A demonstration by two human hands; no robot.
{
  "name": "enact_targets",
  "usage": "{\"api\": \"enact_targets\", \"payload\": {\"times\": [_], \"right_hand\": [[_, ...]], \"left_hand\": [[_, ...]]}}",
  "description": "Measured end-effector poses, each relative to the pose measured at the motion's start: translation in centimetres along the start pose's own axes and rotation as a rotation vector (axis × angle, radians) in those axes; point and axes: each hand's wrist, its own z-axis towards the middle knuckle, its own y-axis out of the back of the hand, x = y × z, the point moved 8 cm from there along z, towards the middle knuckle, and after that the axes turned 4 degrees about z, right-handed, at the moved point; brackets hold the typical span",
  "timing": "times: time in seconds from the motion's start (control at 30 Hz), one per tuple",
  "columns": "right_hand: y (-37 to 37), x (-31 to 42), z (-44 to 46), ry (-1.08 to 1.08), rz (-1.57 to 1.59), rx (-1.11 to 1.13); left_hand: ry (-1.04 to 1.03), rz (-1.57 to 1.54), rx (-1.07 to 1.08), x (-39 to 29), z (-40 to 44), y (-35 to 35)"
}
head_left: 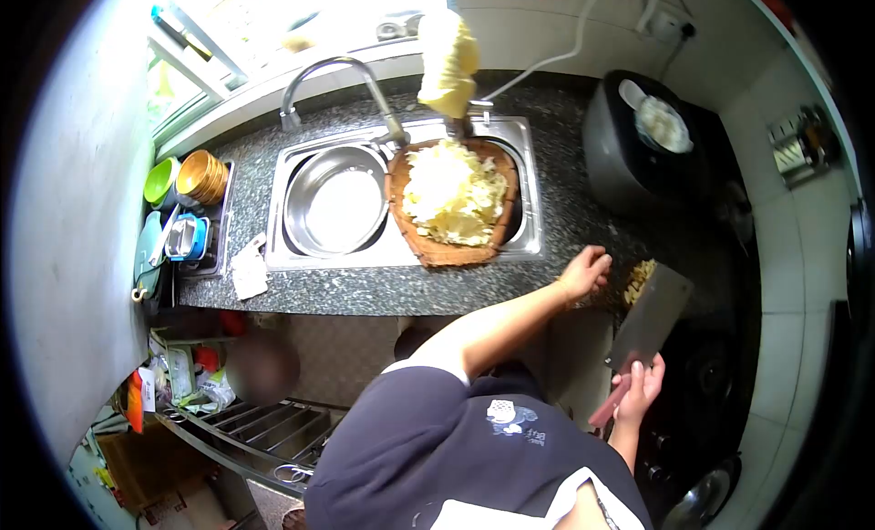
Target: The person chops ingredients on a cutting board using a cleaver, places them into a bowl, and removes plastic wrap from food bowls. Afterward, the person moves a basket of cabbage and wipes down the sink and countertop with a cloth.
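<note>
In the head view my right hand [641,389] is wrapped around the reddish handle of a cleaver [649,319], at the lower right. Its broad grey blade points up and away from me. Small chopped pale-yellow pieces [638,282] lie along the blade's left edge; whether they rest on the blade or beneath it I cannot tell. My left hand [586,273] hovers near the counter's front edge, left of those pieces. Its fingers are loosely bent and somewhat apart, with nothing visible in them.
A brown basket [398,206] of chopped pale leaves sits over the right sink basin. A steel basin [334,202] fills the left one, beneath a curved faucet [342,63]. A dark appliance [606,156] carrying a bowl [663,124] stands right. Stacked bowls [202,176] are far left.
</note>
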Motion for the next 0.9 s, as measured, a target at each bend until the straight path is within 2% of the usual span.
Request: {"api": "enact_targets", "payload": {"times": [0.03,0.1,0.13,0.17,0.2,0.23,0.27,0.3,0.33,0.37,0.4,0.47,0.5,0.53,0.57,0.6,0.63,0.7,0.73,0.77,0.83,0.9], "right_hand": [[-3.9,-0.9,0.5,-0.014,0.010,0.072],[-11.2,-2.6,1.3,-0.135,0.009,0.268],[-16.6,-3.9,1.2,-0.202,-0.033,0.388],[-20.4,-4.5,1.2,-0.251,-0.089,0.453],[-24.8,-6.4,0.9,-0.318,-0.121,0.533],[-31.0,-8.8,-0.1,-0.396,-0.152,0.651],[-34.4,-10.3,-0.9,-0.452,-0.156,0.706],[-38.7,-12.1,-2.0,-0.511,-0.172,0.745],[-43.1,-14.2,-2.9,-0.524,-0.198,0.729],[-46.0,-16.4,-3.3,-0.485,-0.249,0.752],[-48.6,-18.2,-3.5,-0.412,-0.328,0.762],[-52.3,-21.2,-3.0,-0.324,-0.528,0.707],[-53.7,-22.0,-2.8,-0.302,-0.620,0.689],[-54.4,-22.8,-2.4,-0.292,-0.704,0.651],[-54.9,-23.9,-2.1,-0.283,-0.784,0.615],[-55.3,-25.4,-1.6,-0.285,-0.810,0.639],[-56.0,-25.4,-1.9,-0.380,-0.732,0.599],[-57.1,-26.3,-2.4,-0.552,-0.545,0.565],[-57.3,-26.7,-2.4,-0.558,-0.555,0.562],[-58.0,-26.7,-2.7,-0.613,-0.471,0.566],[-58.8,-26.4,-4.0,-0.685,-0.349,0.540],[-58.7,-26.6,-5.0,-0.712,-0.428,0.579]], "left_hand": [[-0.175,-0.121,0.026,-2.5,-0.9,3.8],[-0.577,0.302,-0.335,-9.4,-5.8,14.5],[-0.534,0.297,-0.481,-10.8,-7.7,21.6],[-0.526,0.213,-0.604,-9.3,-8.3,27.1],[-0.552,0.339,-0.736,-9.6,-9.6,33.8],[-0.507,0.388,-0.874,-7.5,-10.3,42.1],[-0.169,0.693,-0.911,-7.0,-11.8,46.8],[-0.185,0.628,-1.103,-2.7,-12.5,54.6],[-0.083,0.616,-1.174,-2.4,-14.6,59.1],[0.000,0.612,-1.249,-3.0,-16.1,62.0],[0.002,0.602,-1.236,-1.9,-16.0,64.2],[0.143,0.858,-1.406,2.5,-16.1,67.8],[0.144,0.329,-1.131,7.6,-13.7,68.8],[0.257,-0.542,-0.796,12.5,-10.8,66.2],[0.288,-1.130,-0.606,10.4,-10.9,61.4],[0.071,-1.298,-0.500,7.2,-10.8,58.8],[-0.044,-1.180,-0.354,4.4,-11.2,56.9],[-0.141,-0.720,-0.439,-1.1,-13.9,53.8],[-0.229,-0.433,-0.343,-2.5,-14.4,52.5],[-0.210,-0.220,-0.189,-3.0,-14.3,51.0],[-0.245,0.392,-0.154,-2.3,-13.6,50.8],[-0.152,0.664,-0.137,-2.1,-12.3,52.2]]}}
